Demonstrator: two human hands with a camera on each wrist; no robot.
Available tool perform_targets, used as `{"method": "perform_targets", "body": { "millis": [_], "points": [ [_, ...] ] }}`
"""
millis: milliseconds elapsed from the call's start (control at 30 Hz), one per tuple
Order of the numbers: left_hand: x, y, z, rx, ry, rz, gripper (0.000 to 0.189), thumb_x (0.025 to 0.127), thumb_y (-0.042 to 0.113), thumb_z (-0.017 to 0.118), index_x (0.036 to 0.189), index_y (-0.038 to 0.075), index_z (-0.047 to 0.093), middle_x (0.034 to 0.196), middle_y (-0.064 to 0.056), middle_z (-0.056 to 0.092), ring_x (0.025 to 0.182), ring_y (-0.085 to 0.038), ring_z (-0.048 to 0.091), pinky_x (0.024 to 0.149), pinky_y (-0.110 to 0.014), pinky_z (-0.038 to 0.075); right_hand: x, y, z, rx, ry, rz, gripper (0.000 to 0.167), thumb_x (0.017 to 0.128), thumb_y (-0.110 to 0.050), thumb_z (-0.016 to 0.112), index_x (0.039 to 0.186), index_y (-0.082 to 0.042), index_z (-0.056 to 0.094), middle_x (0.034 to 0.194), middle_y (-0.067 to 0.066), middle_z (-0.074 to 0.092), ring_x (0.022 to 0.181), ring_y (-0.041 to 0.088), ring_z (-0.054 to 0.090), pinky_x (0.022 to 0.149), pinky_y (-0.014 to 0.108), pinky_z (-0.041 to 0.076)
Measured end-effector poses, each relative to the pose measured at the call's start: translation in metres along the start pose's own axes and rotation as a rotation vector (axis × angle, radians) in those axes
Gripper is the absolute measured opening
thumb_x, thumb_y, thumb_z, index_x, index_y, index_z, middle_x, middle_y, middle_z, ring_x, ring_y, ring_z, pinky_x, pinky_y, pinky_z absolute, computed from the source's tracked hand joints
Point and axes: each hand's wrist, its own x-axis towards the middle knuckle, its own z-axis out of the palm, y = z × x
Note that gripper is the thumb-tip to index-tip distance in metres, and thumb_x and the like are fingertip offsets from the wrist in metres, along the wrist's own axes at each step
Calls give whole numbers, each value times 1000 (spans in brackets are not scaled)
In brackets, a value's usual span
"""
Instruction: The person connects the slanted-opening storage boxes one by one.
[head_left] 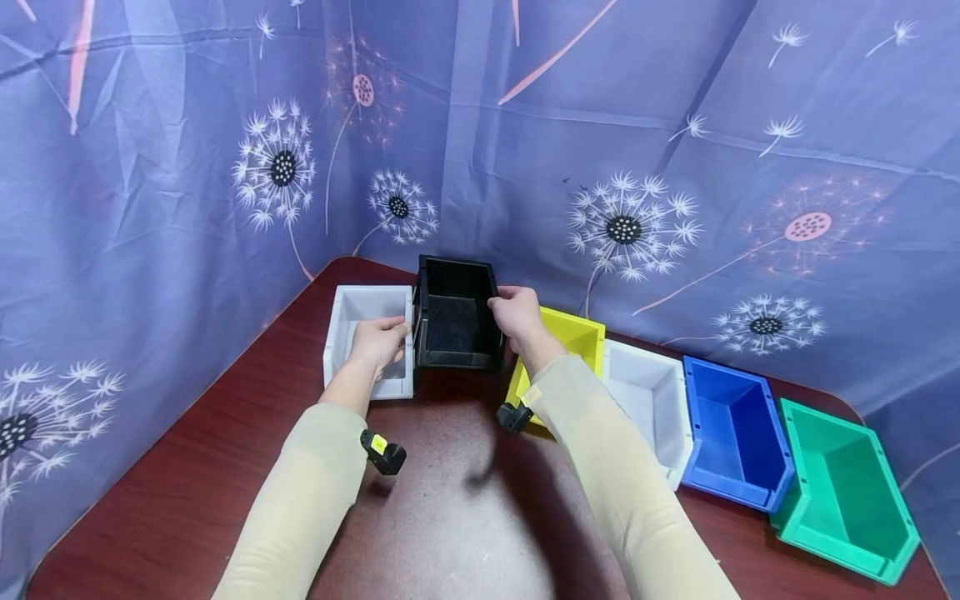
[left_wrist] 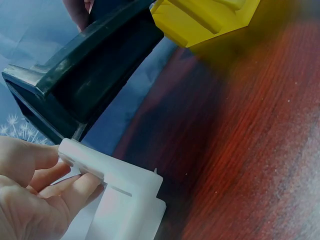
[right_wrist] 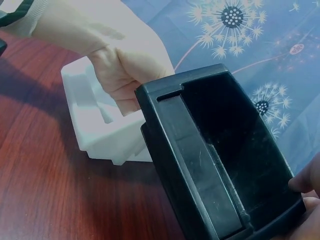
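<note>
Pinching a black, open-topped plastic bin by its two-o'clock rim with right fingers; pinching a white, boxy plastic bin by its three-o'clock wall with left fingers, just beside the black bin.

Long cream sleeves, small black wrist cameras, yellow label on the left.

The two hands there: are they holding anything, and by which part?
The left hand pinches the leftmost white bin by its right-side rim; the right hand grips the black bin, also by its right-side rim.
</note>
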Motion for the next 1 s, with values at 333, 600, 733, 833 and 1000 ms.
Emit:
{"method": "perform_targets", "body": {
  "millis": [333,600,733,833,1000],
  "points": [
    [0,2,2,16,-1,9,41,97,20,52,136,9,52,141,-13,49,121,-22,52,96,-34,49,-4,-5,1,-82,21,-29,46,97,-13,49,143,-9,43,145,10,45,131,22,45,108,39,38],
    [-3,11,-1,73,9,-59,66,91,57,47,136,9,50,117,-10,54,89,-15,54,68,-19,52,-6,-8,5,-176,40,-65,47,97,-16,48,143,-9,43,144,9,46,132,21,44,106,37,41],
    [-6,24,-1,104,-27,-103,97,71,84,46,135,10,44,109,-7,45,90,-18,48,66,-22,53,-5,-7,5,-173,33,-58,47,97,-16,48,143,-9,42,145,9,45,132,21,44,106,37,41],
    [-7,30,-1,167,-70,-113,102,68,85,49,136,9,39,114,-8,42,95,-21,46,65,-24,52,-4,-6,5,-167,35,-70,47,97,-17,49,143,-8,42,145,10,46,131,21,45,106,38,41],
    [-6,32,-2,198,-103,-117,95,76,74,52,142,8,34,129,-11,43,104,-23,49,70,-26,55,-4,-5,7,-168,35,-83,47,97,-17,50,143,-9,43,144,10,47,130,22,46,106,38,41]
  ]
}}
